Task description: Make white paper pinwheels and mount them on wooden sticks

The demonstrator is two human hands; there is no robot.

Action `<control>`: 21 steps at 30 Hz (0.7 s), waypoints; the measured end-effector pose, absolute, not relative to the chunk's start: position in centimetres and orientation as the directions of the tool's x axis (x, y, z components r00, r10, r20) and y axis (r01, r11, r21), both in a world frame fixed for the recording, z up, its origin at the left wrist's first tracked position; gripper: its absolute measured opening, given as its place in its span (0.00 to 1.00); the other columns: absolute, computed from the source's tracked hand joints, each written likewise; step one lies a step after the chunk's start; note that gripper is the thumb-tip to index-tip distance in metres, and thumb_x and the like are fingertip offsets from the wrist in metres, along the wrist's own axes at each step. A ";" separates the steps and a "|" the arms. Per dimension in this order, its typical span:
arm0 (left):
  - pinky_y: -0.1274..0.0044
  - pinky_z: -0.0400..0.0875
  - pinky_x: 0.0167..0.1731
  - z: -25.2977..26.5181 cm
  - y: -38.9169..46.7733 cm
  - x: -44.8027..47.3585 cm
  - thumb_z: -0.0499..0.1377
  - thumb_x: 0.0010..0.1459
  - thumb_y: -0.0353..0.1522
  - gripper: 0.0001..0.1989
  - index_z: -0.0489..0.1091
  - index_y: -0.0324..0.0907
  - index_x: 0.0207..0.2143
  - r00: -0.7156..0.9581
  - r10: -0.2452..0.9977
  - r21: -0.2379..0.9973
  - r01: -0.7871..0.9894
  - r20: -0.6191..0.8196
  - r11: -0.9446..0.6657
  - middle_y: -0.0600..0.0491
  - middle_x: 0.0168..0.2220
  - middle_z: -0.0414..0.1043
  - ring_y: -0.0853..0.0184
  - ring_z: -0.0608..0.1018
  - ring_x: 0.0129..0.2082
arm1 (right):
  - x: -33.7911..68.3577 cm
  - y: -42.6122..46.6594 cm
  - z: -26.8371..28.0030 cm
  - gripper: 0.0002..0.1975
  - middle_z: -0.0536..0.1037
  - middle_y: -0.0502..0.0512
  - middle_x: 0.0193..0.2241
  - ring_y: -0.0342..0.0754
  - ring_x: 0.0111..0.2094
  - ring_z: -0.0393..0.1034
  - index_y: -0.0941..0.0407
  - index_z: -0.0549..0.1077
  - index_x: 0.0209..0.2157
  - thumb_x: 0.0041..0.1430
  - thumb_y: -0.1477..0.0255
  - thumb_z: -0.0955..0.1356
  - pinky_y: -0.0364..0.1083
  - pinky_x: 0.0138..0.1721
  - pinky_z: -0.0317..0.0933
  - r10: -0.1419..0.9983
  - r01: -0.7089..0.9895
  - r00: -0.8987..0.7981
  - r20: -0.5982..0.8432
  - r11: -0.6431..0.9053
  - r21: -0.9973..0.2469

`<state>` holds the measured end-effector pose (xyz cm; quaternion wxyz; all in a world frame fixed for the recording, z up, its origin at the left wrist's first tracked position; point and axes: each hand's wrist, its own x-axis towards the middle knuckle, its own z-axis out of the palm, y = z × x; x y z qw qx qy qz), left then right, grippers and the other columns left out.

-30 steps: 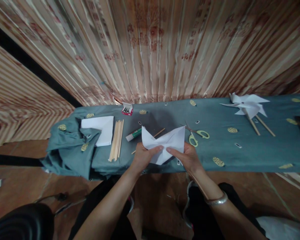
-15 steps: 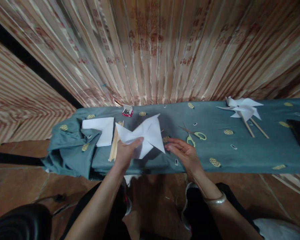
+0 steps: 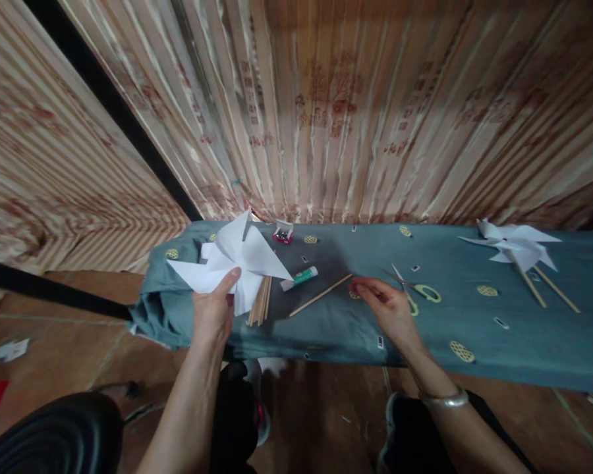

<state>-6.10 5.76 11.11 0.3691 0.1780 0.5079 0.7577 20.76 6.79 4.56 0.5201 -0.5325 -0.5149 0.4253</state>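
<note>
My left hand (image 3: 216,306) grips a white paper pinwheel (image 3: 244,253), its thumb on the paper near the middle. My right hand (image 3: 383,303) is half curled, with thumb and fingertips drawn together beside the upper end of a thin wooden stick (image 3: 319,296). Whether they grip the stick or something small is too unclear to see. That stick lies slanted on the cloth, close to a green and white glue stick (image 3: 300,278). A bundle of wooden sticks (image 3: 261,303) sits partly under the pinwheel, and folded white paper (image 3: 206,251) is mostly hidden behind it.
A small red box of pins (image 3: 283,232) stands open near the back edge. Green-handled scissors (image 3: 418,289) lie just beyond my right hand. Two stick-mounted pinwheels (image 3: 516,247) rest farther right on the green tablecloth (image 3: 445,329). A striped curtain (image 3: 336,131) hangs behind.
My left hand has carried the pinwheel left, uncovering the glue stick and the lone wooden stick. My right hand has moved away from the pinwheel to that stick's end. The view has shifted left.
</note>
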 end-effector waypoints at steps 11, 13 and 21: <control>0.69 0.73 0.51 11.2 5.1 -8.4 0.66 0.43 0.20 0.19 0.77 0.37 0.41 -0.679 0.711 0.841 -0.482 -0.181 -0.247 0.48 0.36 0.81 0.62 0.82 0.39 | 8.3 21.0 6.9 0.14 0.67 0.65 0.59 0.59 0.61 0.58 0.59 0.80 0.39 0.59 0.77 0.62 0.59 0.62 0.50 0.821 0.791 -0.465 0.333 0.554 -0.261; 0.69 0.73 0.51 11.1 5.0 -8.7 0.66 0.43 0.21 0.19 0.77 0.37 0.41 -0.663 0.725 0.836 -0.495 -0.187 -0.237 0.48 0.36 0.81 0.62 0.82 0.40 | 7.1 22.7 6.9 0.14 0.68 0.69 0.58 0.59 0.62 0.56 0.61 0.80 0.37 0.59 0.77 0.62 0.58 0.63 0.47 0.806 0.796 -0.512 0.298 0.576 -0.188; 0.71 0.74 0.50 10.4 5.0 -9.2 0.69 0.40 0.23 0.22 0.77 0.37 0.42 -0.649 0.737 0.841 -0.494 -0.189 -0.219 0.48 0.35 0.81 0.63 0.82 0.38 | 5.3 25.4 5.9 0.13 0.69 0.68 0.56 0.57 0.63 0.52 0.62 0.78 0.41 0.56 0.76 0.65 0.57 0.63 0.44 0.817 0.819 -0.557 0.147 0.570 -0.066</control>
